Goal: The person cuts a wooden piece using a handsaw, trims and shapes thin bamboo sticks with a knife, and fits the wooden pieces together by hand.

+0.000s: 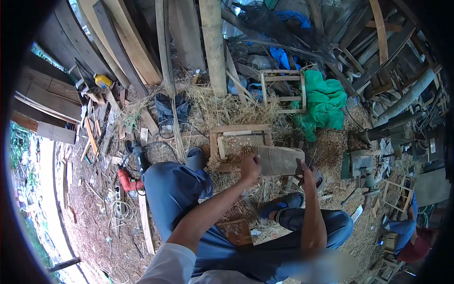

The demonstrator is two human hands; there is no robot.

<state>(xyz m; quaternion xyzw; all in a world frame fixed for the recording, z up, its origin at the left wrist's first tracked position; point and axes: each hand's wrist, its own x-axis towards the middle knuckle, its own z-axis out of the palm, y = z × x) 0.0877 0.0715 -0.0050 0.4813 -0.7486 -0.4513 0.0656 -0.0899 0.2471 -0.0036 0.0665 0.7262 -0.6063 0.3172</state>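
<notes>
A short, worn wooden board (283,161) lies across the front of me, over a low wooden frame (241,128). My right hand (309,175) grips the board's right end, with the thumb on its upper face. At the other end, my left hand (250,169) is closed in a fist against the board's left edge. Whether those fingers hold the board or some small thing is hidden. Inside the frame, wood chips lie around a pale wooden strip (221,147).
A red power drill (127,181), a dark green power tool (138,156) and a power strip (120,199) lie left of my knee. Green sheeting (324,99) is beside a small wooden frame (283,80). A wooden post (213,47) stands ahead. Another person (406,232) sits far right.
</notes>
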